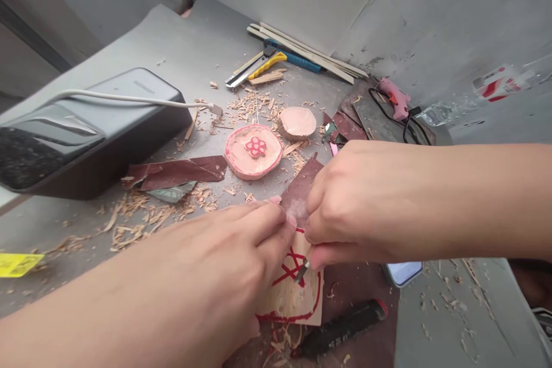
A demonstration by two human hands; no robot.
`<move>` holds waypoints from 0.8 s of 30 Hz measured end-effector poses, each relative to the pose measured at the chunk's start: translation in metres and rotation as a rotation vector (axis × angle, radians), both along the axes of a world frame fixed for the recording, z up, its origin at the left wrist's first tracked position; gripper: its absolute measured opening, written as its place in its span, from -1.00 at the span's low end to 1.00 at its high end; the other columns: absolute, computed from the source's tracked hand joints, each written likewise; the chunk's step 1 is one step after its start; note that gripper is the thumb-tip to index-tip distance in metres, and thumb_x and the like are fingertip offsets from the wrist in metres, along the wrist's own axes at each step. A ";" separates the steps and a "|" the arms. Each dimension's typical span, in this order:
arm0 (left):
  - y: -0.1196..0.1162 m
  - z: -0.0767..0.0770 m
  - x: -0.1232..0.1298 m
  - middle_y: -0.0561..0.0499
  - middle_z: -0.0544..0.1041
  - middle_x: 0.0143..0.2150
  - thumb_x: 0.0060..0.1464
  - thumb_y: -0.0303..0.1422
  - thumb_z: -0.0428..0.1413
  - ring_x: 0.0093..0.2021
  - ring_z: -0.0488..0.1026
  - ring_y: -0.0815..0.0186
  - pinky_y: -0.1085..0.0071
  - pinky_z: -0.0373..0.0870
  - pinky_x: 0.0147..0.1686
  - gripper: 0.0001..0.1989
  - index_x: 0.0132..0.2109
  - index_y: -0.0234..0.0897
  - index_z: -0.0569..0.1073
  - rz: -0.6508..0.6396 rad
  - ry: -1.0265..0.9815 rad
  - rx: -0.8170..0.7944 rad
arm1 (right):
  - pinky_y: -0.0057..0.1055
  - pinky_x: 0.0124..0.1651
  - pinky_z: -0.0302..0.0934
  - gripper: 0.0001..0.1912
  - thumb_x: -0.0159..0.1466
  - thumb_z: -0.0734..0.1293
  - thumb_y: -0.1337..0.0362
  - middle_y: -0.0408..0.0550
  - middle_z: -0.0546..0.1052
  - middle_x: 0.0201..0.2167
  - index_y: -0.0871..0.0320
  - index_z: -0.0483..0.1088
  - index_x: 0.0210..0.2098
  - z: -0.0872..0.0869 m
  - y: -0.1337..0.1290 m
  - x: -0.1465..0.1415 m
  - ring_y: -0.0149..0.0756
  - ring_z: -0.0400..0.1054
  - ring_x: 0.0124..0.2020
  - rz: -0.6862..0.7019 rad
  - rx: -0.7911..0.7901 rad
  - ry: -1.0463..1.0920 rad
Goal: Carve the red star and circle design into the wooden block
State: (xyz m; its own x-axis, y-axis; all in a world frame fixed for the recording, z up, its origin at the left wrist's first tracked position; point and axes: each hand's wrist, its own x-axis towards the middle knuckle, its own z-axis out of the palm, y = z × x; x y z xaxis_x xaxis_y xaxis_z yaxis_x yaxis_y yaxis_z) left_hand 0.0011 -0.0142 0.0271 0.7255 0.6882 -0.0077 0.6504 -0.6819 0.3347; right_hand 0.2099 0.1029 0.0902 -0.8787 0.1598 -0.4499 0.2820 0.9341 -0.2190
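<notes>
A small flat piece of wood (291, 303) with thick red lines and a red curved border lies in front of me. My left hand (245, 253) is closed on its left edge, fingers bent near the top. Over the right part of the wood, my right hand (345, 207) is closed around a thin carving tool. Only the tool's dark metal tip (302, 272) shows, touching or just above a red line; its handle is hidden in my fist. A piece of brown sandpaper (304, 181) sits just beyond my fingers. Below the wood lies a black marker (345, 328).
Beyond my hands are a wood slice with a red flower (253, 161), a plain wood slice (297, 122) and utility knives (267, 63). A grey box (142, 89) with a white cable stands left. A pink glue gun (394, 98) is at right. Wood shavings (133, 236) litter the table.
</notes>
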 end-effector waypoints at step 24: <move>-0.007 -0.010 -0.002 -0.04 0.71 0.27 0.03 -0.40 0.34 0.16 0.72 -0.07 0.12 0.70 0.14 -0.32 0.33 -0.04 0.60 0.099 -0.082 -0.156 | -0.27 -0.41 -0.12 -0.75 0.39 0.68 0.20 -0.35 0.54 -0.59 -0.06 0.74 -0.43 0.007 0.010 -0.015 -0.41 0.17 -0.56 -0.108 -0.255 -0.174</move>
State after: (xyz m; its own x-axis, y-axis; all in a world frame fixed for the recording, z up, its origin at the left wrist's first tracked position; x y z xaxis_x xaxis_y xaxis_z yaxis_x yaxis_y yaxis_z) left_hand -0.0010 -0.0210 0.0171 0.6571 0.7511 -0.0635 0.6778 -0.5519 0.4858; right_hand 0.1953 0.1130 0.0970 -0.7691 0.1109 -0.6294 0.4304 0.8179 -0.3819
